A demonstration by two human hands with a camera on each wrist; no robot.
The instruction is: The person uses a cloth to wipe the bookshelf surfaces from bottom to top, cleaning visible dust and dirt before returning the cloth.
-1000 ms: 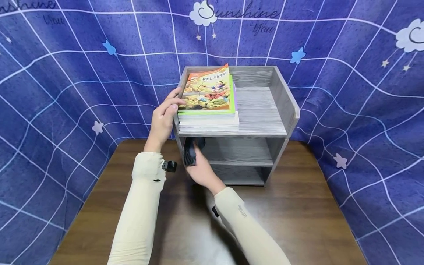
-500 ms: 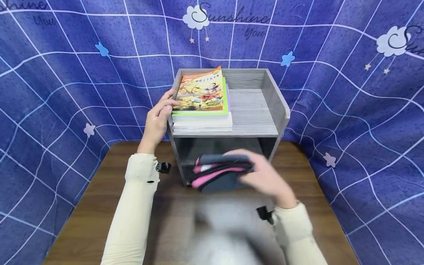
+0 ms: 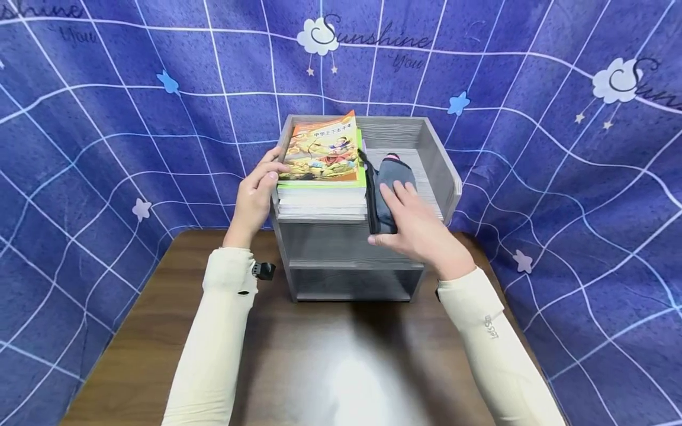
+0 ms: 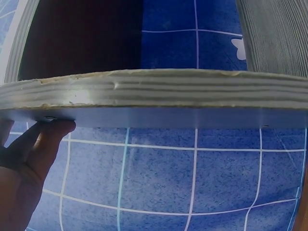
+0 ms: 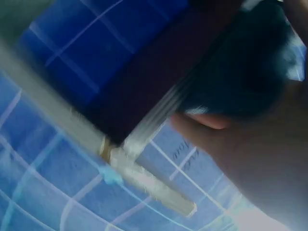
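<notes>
In the head view my right hand (image 3: 418, 234) holds a dark grey folded fabric pouch (image 3: 395, 174), with fingers across its face and thumb at its lower edge. A bit of pink shows at its top. It stands over the right part of the grey shelf unit's (image 3: 351, 222) top tier, just right of a stack of books (image 3: 325, 201). The right wrist view shows the pouch (image 5: 240, 67) dark and blurred. My left hand (image 3: 256, 192) rests on the unit's left side panel; in the left wrist view the visible fingers (image 4: 50, 137) touch its outer face.
The side panel's edge (image 4: 159, 89) crosses the left wrist view. Two lower compartments (image 3: 351, 284) lie under the top tier. The unit stands on a brown wooden table (image 3: 298, 355) before a blue patterned cloth (image 3: 229, 71). The right side wall (image 3: 444, 165) rises beside the pouch.
My right hand has drawn the pouch out of the left of the middle compartment, swung it right, and raised it to the top tier. The left hand keeps its place on the unit.
</notes>
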